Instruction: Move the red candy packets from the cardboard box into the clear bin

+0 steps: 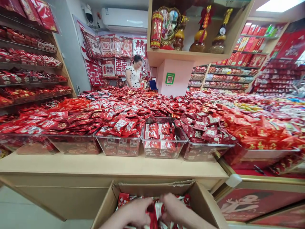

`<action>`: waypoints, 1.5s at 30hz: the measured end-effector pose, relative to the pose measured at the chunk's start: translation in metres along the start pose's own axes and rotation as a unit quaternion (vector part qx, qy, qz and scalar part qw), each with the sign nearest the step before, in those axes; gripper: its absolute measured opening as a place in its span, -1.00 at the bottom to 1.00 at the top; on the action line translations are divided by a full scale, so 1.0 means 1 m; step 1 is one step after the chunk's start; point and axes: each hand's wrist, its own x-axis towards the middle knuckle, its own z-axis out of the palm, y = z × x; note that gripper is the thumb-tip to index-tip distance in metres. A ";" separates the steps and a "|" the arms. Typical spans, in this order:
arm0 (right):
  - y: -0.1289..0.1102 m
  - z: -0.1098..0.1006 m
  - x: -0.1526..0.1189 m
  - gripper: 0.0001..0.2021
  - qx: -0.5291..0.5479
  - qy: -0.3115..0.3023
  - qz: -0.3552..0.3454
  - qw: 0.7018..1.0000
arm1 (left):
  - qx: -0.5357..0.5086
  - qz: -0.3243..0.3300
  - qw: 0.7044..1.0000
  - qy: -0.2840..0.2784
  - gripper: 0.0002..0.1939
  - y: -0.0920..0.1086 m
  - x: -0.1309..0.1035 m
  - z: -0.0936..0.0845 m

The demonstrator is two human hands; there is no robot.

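Note:
Both of my hands are down inside an open cardboard box (207,203) of small red-and-white wrapped packets (123,199). My left hand (139,212) curls its fingers around packets near the middle of the box. Facing it from the other side, my right hand (173,208) has its fingers bent down on packets too, slightly blurred. A red-and-white packet (154,218) shows between the two hands. The fingertips are partly hidden among the packets. Beyond the box, a clear plastic bin (164,154) on the counter holds similar packets, stacked lower than in the neighbouring bins.
The wooden counter (114,165) edge runs just behind the box. More clear bins (119,151) heaped with red packets line it. A white corner guard (233,180) sits at right. An overhead display shelf (190,55) juts out above. A person (133,74) stands at the back.

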 end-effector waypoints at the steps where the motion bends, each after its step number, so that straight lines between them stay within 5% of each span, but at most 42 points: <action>1: -0.003 -0.010 0.000 -0.86 0.010 0.016 0.010 1.000 | -0.024 -0.005 1.000 -0.010 -0.59 0.003 -0.002 -0.006; 5: -0.019 -0.032 -0.008 -0.93 0.112 0.084 0.018 0.990 | -0.150 0.017 0.986 -0.070 -0.50 0.011 -0.004 -0.017; 9: -0.040 -0.031 -0.017 -0.89 0.178 0.194 0.010 0.965 | -0.350 0.060 0.919 -0.172 -0.26 0.023 -0.007 -0.008; 16: -0.054 -0.022 -0.016 -0.81 0.289 0.238 0.024 0.927 | -0.292 0.177 0.940 0.018 -0.19 0.047 -0.003 0.017; 22: -0.051 -0.037 -0.018 -0.86 0.378 0.240 -0.023 0.894 | -0.320 0.199 0.926 0.036 -0.37 0.049 -0.006 0.003; 27: -0.038 -0.065 -0.019 -0.86 0.378 0.351 -0.066 0.854 | -0.441 0.115 0.890 0.005 -0.50 0.043 -0.011 -0.011; 34: -0.035 -0.064 -0.017 -0.77 0.416 0.240 0.055 0.875 | -0.492 0.160 0.854 0.055 -0.63 0.043 -0.009 -0.016; 38: -0.040 -0.059 -0.016 -0.67 0.446 0.161 0.046 0.879 | -0.430 0.214 0.874 0.078 -0.62 0.044 -0.010 -0.019; 45: -0.032 -0.058 -0.016 -0.81 0.396 0.137 0.029 0.908 | -0.341 0.163 0.920 0.105 -0.77 0.042 -0.006 -0.015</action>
